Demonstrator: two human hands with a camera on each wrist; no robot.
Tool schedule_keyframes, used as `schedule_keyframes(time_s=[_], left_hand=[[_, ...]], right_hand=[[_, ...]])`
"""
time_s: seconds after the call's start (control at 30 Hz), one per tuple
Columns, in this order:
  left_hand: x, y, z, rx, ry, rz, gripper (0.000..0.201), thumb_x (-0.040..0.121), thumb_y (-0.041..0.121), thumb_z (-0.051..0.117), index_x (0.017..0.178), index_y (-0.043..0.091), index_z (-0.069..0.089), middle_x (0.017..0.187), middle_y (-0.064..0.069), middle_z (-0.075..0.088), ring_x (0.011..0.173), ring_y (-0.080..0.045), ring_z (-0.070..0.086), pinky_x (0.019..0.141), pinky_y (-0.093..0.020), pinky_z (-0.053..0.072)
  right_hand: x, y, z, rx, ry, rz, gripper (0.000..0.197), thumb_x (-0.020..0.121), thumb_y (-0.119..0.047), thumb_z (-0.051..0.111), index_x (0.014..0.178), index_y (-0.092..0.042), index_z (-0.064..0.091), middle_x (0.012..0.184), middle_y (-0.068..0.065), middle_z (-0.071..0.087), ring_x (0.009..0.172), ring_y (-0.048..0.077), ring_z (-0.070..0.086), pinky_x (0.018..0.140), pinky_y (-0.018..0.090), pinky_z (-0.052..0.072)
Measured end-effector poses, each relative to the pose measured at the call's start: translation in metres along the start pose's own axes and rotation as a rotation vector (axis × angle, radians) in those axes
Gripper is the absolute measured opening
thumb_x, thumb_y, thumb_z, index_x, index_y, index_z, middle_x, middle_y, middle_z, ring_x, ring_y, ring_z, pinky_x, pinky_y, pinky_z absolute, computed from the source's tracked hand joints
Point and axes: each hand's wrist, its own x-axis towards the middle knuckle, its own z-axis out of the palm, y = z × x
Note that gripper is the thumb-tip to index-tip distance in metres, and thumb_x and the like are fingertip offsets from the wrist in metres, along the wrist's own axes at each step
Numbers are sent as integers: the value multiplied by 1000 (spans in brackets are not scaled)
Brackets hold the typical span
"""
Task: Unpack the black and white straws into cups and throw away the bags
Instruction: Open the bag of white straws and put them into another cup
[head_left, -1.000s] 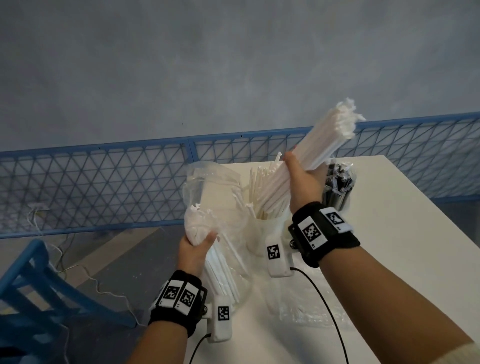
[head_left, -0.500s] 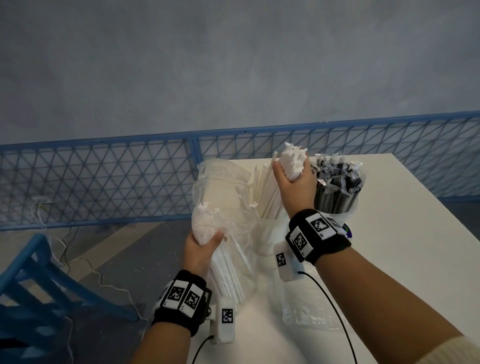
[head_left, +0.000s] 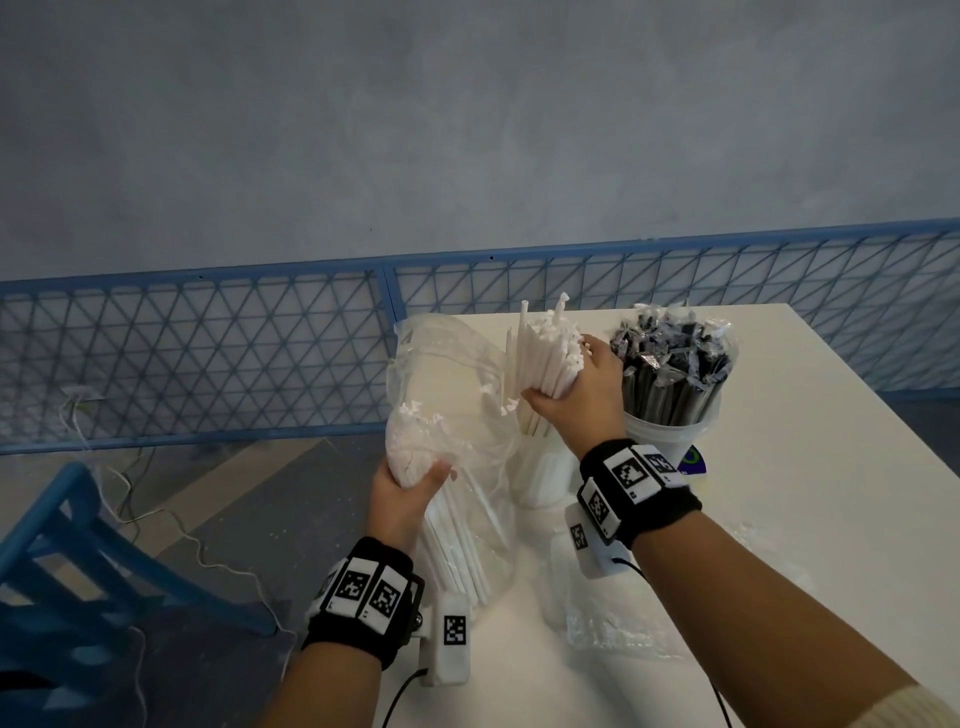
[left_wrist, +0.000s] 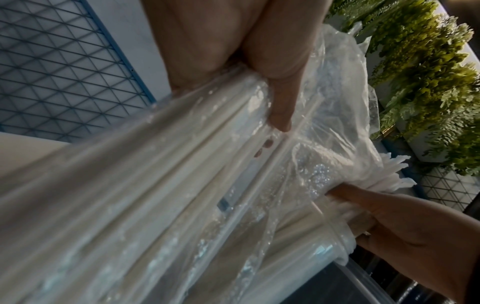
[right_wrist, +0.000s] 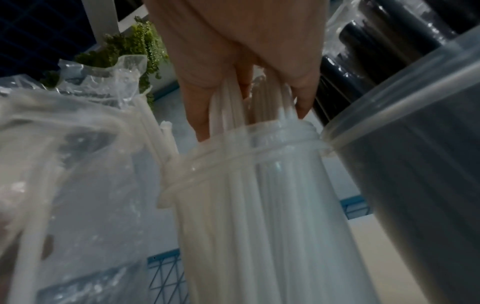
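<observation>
My left hand (head_left: 410, 493) grips a clear plastic bag (head_left: 447, 395) with white straws (head_left: 457, 551) still inside, standing at the table's left edge. In the left wrist view the left hand's thumb (left_wrist: 280, 111) presses the bag (left_wrist: 337, 127) against the straws. My right hand (head_left: 576, 395) is wrapped round a bundle of white straws (head_left: 545, 353) standing in a translucent cup (head_left: 540, 473); the right wrist view shows that cup (right_wrist: 259, 185) with the fingers (right_wrist: 197, 115) just above its rim. Black wrapped straws (head_left: 670, 358) fill a second cup (head_left: 670, 441) to the right.
The white table (head_left: 810, 467) extends right and toward me. An empty crumpled clear bag (head_left: 618, 623) lies flat under my right forearm. A blue mesh fence (head_left: 208, 353) runs behind, and a blue chair (head_left: 78, 571) stands at the lower left beside floor cables.
My right hand has brought the bundle of white straws down from high in the air into the translucent cup. The left hand has kept hold of the bag.
</observation>
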Motion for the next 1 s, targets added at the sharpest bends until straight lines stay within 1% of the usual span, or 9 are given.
schedule_keyframes(time_s=[0.07, 0.2, 0.33, 0.43, 0.53, 0.73, 0.87, 0.93, 1.0], left_hand=[[0, 1, 1, 8, -3, 2, 93, 41, 49, 85, 114, -3, 59, 107, -22, 67, 101, -33, 65, 93, -53, 50], [-3, 4, 2, 6, 2, 14, 90, 42, 46, 83, 113, -3, 58, 105, -23, 67, 100, -33, 66, 92, -51, 51], [-5, 6, 3, -6, -16, 20, 87, 44, 43, 82, 114, -3, 58, 106, -24, 67, 101, -34, 65, 93, -51, 50], [-6, 6, 1, 17, -24, 33, 84, 46, 44, 82, 112, -2, 59, 106, -22, 67, 102, -33, 65, 95, -52, 49], [-6, 8, 0, 9, -20, 27, 84, 45, 44, 82, 112, -1, 60, 106, -22, 67, 102, -34, 64, 94, -53, 49], [-6, 8, 2, -11, -32, 5, 72, 54, 29, 88, 110, -6, 59, 105, -24, 67, 101, -37, 64, 94, -54, 49], [-8, 10, 4, -14, -49, 11, 83, 47, 37, 89, 112, -4, 59, 106, -23, 67, 102, -34, 64, 92, -48, 51], [-8, 10, 3, -17, -53, 16, 78, 51, 35, 86, 112, -4, 59, 106, -22, 67, 101, -34, 65, 89, -44, 53], [-8, 10, 2, -2, -75, 31, 62, 63, 20, 84, 113, -6, 58, 107, -22, 67, 102, -35, 64, 79, -33, 56]], right_hand=[[3, 4, 0, 7, -21, 33, 75, 67, -20, 81, 130, -3, 46, 139, 13, 34, 127, 27, 35, 110, 27, 26], [2, 7, 3, 165, -16, 95, 78, 66, -10, 82, 130, 3, 40, 138, 10, 29, 104, 9, 42, 86, -11, 22], [0, -2, 4, 124, -54, 16, 52, 69, -7, 77, 115, 4, 54, 123, 13, 46, 98, 21, 52, 82, 17, 40], [1, -14, 0, 95, -47, -50, 40, 71, -3, 74, 107, 5, 58, 118, 14, 49, 95, 26, 54, 74, 15, 34], [7, -25, -12, 150, 33, -68, 39, 72, -1, 73, 106, 7, 57, 118, 19, 49, 88, 18, 47, 71, 13, 33], [11, -28, -24, 164, 34, -60, 66, 67, -24, 82, 124, -18, 50, 128, 7, 40, 109, 11, 41, 94, 17, 33], [-15, -38, -33, 277, 312, -298, 30, 81, -19, 69, 107, -11, 56, 105, -1, 50, 90, -1, 47, 83, 6, 37], [-36, -43, -31, 260, 119, -375, 10, 87, -13, 60, 97, -11, 60, 90, -4, 58, 75, -5, 51, 72, 6, 41], [-51, -40, -22, 105, -172, -374, 11, 90, -16, 57, 97, -12, 64, 87, -2, 66, 74, 2, 56, 71, 14, 45]])
